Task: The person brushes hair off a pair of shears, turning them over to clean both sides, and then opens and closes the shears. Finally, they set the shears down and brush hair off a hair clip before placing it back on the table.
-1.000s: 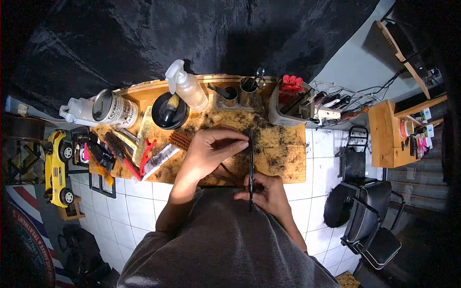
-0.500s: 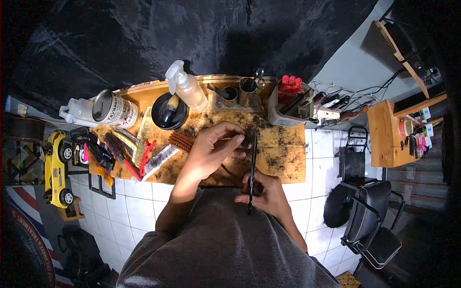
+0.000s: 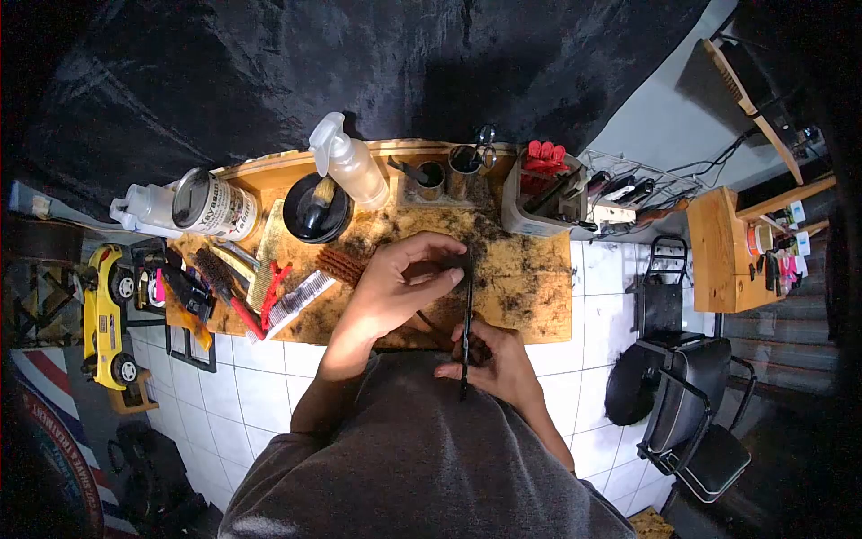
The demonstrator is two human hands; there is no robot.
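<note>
A long, thin black tool point(image 3: 468, 310) stands nearly upright in the picture, seen edge-on. My right hand point(image 3: 496, 359) is closed around its lower part, thumb on the near side. Beside the tool's far end, my left hand point(image 3: 400, 283) curls its thumb and fingers together, fingertips right at the tool. Something dark shows between those fingertips, and I cannot tell what it is. Both hands are over the front part of the hair-strewn wooden table point(image 3: 530, 278). A brown-bristled brush point(image 3: 339, 266) lies just left of my left hand.
Behind my hands stand a spray bottle point(image 3: 357, 175), a black bowl point(image 3: 310, 225) with a brush, metal cups point(image 3: 462, 171) and a bin point(image 3: 530, 211) with red clips. Combs point(image 3: 296, 301) and brushes lie at left. A black chair point(image 3: 691, 404) stands at right.
The black tool has shifted slightly left, its far end now right against my left fingertips. My left thumb and fingers have moved slightly; my right hand keeps its grip.
</note>
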